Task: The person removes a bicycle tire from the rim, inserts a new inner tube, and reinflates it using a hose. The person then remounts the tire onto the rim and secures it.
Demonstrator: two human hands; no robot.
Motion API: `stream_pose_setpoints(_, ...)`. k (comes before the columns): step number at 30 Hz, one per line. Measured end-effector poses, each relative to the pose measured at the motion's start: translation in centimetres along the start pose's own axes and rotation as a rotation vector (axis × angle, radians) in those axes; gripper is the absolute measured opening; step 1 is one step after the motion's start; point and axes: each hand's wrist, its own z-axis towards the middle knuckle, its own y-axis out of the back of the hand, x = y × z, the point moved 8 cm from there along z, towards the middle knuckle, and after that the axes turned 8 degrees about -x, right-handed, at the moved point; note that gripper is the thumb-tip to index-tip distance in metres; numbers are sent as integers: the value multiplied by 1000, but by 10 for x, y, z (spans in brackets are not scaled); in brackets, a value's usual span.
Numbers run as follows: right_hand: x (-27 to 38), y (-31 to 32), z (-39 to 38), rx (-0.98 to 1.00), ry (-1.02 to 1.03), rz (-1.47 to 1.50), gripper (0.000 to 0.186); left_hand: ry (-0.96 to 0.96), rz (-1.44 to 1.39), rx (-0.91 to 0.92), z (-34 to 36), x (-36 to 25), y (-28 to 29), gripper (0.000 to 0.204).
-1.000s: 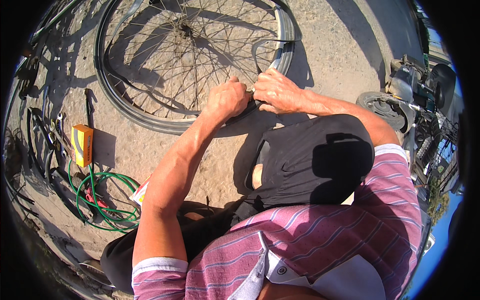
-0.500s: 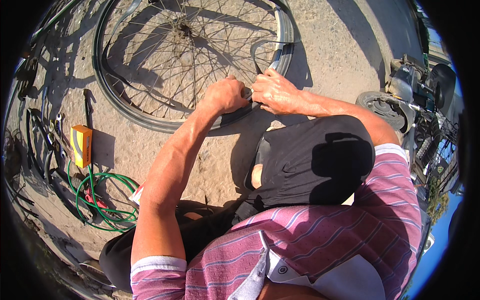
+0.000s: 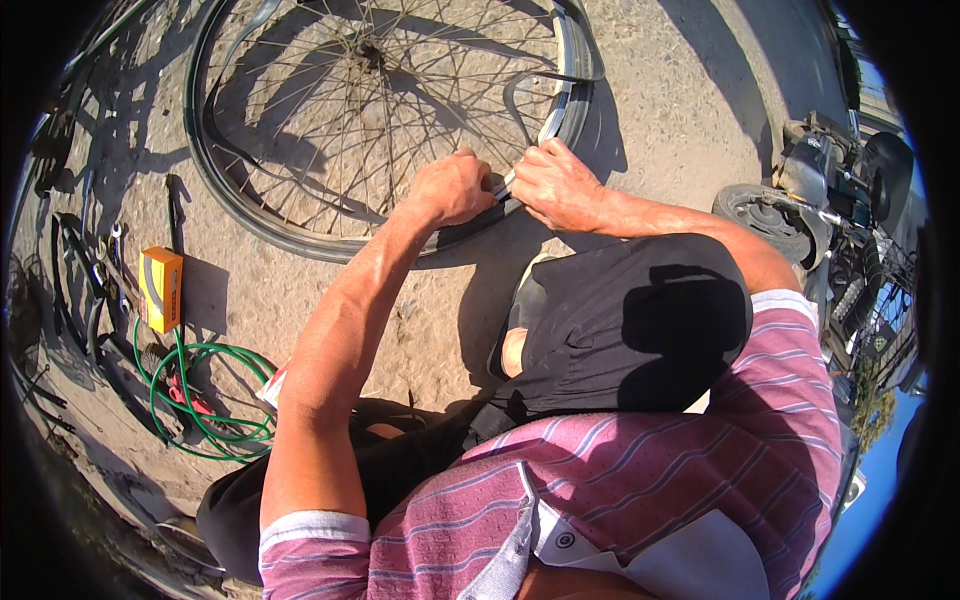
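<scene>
A spoked bicycle wheel point(image 3: 369, 58) lies flat on the dusty ground, its black tyre point(image 3: 205, 150) around the rim. A limp black strip, apparently an inner tube point(image 3: 598, 55), loops across the spokes and over the tyre. My left hand point(image 3: 458, 188) is closed over the near right part of the rim and tyre. Just to its right, my right hand point(image 3: 553, 185) grips the same stretch with curled fingers, beside a pale section of rim point(image 3: 550, 127). What exactly is pinched under my fingers is hidden.
At the left lie wrenches and long tools point(image 3: 118, 238), a yellow-orange box point(image 3: 160, 288), a coiled green hose point(image 3: 215, 350) and dark tubing. A motorbike or similar vehicle with a small wheel point(image 3: 760, 218) stands at the right. My bent knee in black trousers point(image 3: 625, 320) is below my right hand.
Both hands have shifted slightly: my left a little leftward and up, my right slightly to the right, so more pale rim shows between them. Their grip looks much the same.
</scene>
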Motion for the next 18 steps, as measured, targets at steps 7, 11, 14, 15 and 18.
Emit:
stream_pose_setpoints(7, -1, 4, 0, -60, -54, 4, 27, -17, -25, -17, -6, -5, 8, 36)
stream_pose_setpoints(11, -6, 4, -2, -76, -97, 50, 37, -49, -28, -37, -8, -6, 9, 31)
stream_pose_setpoints(14, -11, 3, 1, -80, -169, 106, 47, -63, -27, -26, -10, -3, 7, 27)
stream_pose_setpoints(15, -9, 1, 3, -73, -157, 91, 49, -64, -27, -18, -11, -3, 5, 26)
stream_pose_setpoints(18, -5, -3, 7, -59, -133, 63, 54, -25, -11, -39, -13, -2, 6, 24)
